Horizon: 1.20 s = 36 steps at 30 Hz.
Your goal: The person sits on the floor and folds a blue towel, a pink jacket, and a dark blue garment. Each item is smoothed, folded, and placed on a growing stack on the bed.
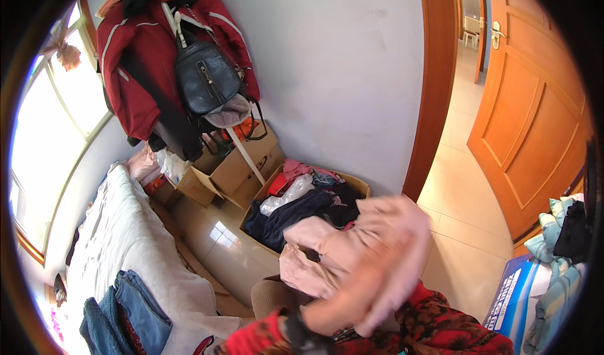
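A pale pink garment [339, 251], seemingly trousers, is spread and bunched in front of me, partly blurred. Across its upper face lies my left hand [373, 272], touching the cloth; blur hides whether its fingers grip. A dark band [306, 331] circles that wrist below a red patterned sleeve. My right sleeve [448, 315] runs up under the garment, and the cloth hides my right hand. Just beyond, an open cardboard box [361, 185] holds dark clothes [302, 211], a clear plastic bag [288, 194] and pink cloth [309, 168].
On the left, folded jeans [141, 308] lie on a white-covered bed [127, 232]. More cardboard boxes [252, 171] stand beneath a rack hung with red jackets [130, 81] and a dark bag [207, 79]. At right are an open wooden door [528, 105] and a blue-and-white box [512, 291] beside bedding.
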Tool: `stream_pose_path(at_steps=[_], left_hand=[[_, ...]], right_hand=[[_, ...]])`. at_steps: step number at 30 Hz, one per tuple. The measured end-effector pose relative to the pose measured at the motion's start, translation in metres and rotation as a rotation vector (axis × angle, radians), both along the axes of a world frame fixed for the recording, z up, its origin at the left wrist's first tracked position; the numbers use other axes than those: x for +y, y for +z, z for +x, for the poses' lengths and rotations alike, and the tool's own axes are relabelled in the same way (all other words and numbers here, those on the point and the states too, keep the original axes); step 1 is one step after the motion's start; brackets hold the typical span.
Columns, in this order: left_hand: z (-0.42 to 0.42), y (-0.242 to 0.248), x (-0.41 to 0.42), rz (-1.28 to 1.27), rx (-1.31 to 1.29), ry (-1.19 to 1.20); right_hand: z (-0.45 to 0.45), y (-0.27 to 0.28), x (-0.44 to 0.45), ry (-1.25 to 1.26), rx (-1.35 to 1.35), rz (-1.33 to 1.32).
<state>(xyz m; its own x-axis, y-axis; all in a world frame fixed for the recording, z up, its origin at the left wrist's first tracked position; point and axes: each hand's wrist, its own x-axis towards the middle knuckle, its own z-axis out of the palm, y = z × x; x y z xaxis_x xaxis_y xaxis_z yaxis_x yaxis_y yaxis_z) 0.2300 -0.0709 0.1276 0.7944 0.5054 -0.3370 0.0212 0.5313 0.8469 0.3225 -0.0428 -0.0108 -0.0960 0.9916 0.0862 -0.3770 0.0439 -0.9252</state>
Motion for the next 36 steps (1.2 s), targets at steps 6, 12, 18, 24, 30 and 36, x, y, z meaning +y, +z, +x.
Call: stream_pose_path(at_steps=[6,12,18,24,30,36], left_hand=[[0.003,-0.049,-0.056,-0.453,-0.029,-0.414],[-0.027,-0.067,-0.032,-0.079,0.203,-0.484],[-0.019,-0.1,0.072,0.764,0.115,0.423],[-0.007,-0.127,0.105,0.975,0.293,0.319],[-0.015,-0.133,0.099,0.902,0.128,0.041],[-0.022,-0.124,0.081,0.723,0.146,-0.178]], right_hand=[[0.01,-0.007,-0.01,-0.059,-0.09,0.009],[0.009,-0.003,-0.003,-0.106,-0.118,0.052],[0.004,0.001,0.016,-0.13,-0.119,0.096],[-0.001,0.007,0.028,-0.135,-0.11,0.128],[0.0,0.01,0.038,-0.138,-0.087,0.152],[0.008,0.017,0.049,-0.132,-0.046,0.173]])
